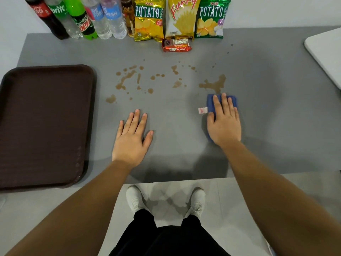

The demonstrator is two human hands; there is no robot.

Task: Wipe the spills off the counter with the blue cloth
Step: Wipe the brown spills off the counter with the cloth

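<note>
Brown spills dot the grey counter (pixel 258 126): a cluster of splashes at centre left (pixel 127 80), small drops in the middle (pixel 176 78), and a larger puddle at right (pixel 215 84). My right hand (pixel 224 122) lies flat on the folded blue cloth (pixel 212 102), pressing it to the counter just below the right puddle. A white tag (pixel 202 110) sticks out of the cloth's left side. My left hand (pixel 132 139) rests flat on the counter with fingers spread, below the left splashes, holding nothing.
A dark brown tray (pixel 44 124) lies at the left. Along the back wall stand several drink bottles (pixel 77 17), three snack bags (pixel 181 17) and a small chocolate pack (pixel 176 45). A white board edge (pixel 326 50) shows at the far right. The counter's front edge runs near my wrists.
</note>
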